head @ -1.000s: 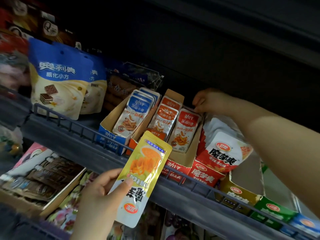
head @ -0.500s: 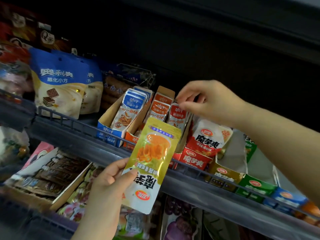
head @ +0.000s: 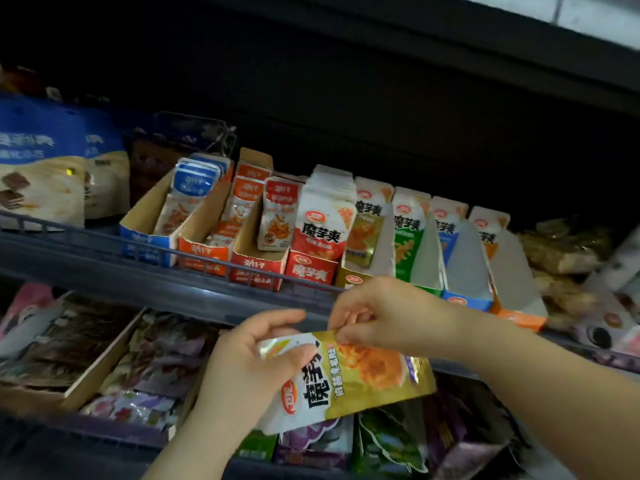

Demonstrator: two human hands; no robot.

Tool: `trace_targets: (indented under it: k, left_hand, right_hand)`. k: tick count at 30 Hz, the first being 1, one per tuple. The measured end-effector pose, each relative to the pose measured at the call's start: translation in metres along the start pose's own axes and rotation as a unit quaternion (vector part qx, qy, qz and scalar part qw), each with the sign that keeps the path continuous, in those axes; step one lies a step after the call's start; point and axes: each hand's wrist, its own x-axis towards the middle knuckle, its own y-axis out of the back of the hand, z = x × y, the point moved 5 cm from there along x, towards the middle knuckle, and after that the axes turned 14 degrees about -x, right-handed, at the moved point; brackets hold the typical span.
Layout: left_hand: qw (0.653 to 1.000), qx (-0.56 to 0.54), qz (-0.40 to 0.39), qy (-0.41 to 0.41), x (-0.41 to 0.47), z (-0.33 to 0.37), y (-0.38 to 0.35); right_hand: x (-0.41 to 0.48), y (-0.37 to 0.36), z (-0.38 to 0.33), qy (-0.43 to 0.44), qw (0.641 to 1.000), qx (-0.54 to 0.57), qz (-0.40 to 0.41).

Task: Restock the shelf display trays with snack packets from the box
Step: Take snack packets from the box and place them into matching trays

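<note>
Nearest the cam, the left hand (head: 249,362) grips the white end of a yellow snack packet (head: 367,375) – fingers curled behind it, thumb laid across the front. The packet lies roughly sideways, printed side up, in front of the shelf's front edge (head: 104,271) and below the trays. The right hand (head: 391,313) reaches in from the right and pinches the packet's upper edge near its middle betw. thumb and forefinger, other fingers curled in. Under the hands, a lower shelf carries loose mixed packets (head: 388,441) in purple and green, and to the left a cardboard box (head: 104,358) w/ dark wrapped packs in it. Above and behind, cardboard display trays stand side by side. A blue tray (head: 145,242) has blue-topped packets upright at its back. An orange tray (head: 202,254) and a red tray (head: 258,270) each hold a few packets leaning back, w/ the front part bare. A second red tray (head: 311,273) is packed full w/ white-and-red packets. A yellow tray (head: 353,280), partly hidden by the right hand, has yellow packets at the back only. A green tray (head: 427,258), a second blue tray (head: 465,301) and a second orange tray (head: 519,318) – further right – have packets set at the back. Far left, blue-and-cream wafer bags (head: 38,174) stand on the same shelf.
</note>
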Motion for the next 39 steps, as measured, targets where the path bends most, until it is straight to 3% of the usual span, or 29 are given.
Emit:
trace_targets:
  k: [3,7,9,11,18,22,25,28,32,36,39]
  left_hand:
    - [0.998,-0.06,0.013,0.018,0.001,-0.009,-0.008]
    - [0.993,-0.1,-0.033,0.055,0.001,-0.025,-0.033]
    - [0.993,-0.094,-0.046,0.055,-0.001,-0.032,-0.047]
    - [0.995,-0.076,-0.053,0.044,-0.003,-0.038,-0.058]
    - [0.994,0.076,-0.073,-0.039,-0.001,-0.046,-0.074]
    - [0.991,0.096,-0.073,-0.063,0.005,-0.048,-0.083]
    - [0.987,0.116,-0.072,-0.088,0.013,-0.046,-0.087]
    - [0.977,0.147,-0.066,-0.139,0.02,-0.041,-0.088]
    - [0.934,0.267,-0.015,-0.236,0.029,-0.033,-0.079]
    - [0.899,0.38,-0.002,-0.22,0.045,-0.042,-0.071]
    - [0.869,0.457,-0.001,-0.192,0.056,-0.051,-0.067]
  right_hand:
    - [-0.023,-0.009,0.026,-0.077,0.986,0.138,0.062]
    - [-0.054,-0.024,0.06,-0.215,0.892,0.343,0.202]
    - [-0.062,-0.04,0.063,-0.252,0.84,0.434,0.205]
    - [-0.066,-0.053,0.062,-0.263,0.82,0.469,0.196]
    - [-0.071,-0.039,0.079,-0.223,0.807,0.5,0.223]
    - [-0.067,-0.015,0.095,-0.209,0.856,0.409,0.239]
    - [-0.057,-0.003,0.106,-0.201,0.905,0.325,0.187]
    - [-0.051,0.007,0.112,-0.195,0.926,0.284,0.155]
    - [-0.046,0.037,0.123,-0.2,0.924,0.257,0.201]
    - [-0.041,0.074,0.135,-0.201,0.908,0.225,0.29]
    - [-0.034,0.095,0.147,-0.226,0.874,0.231,0.362]
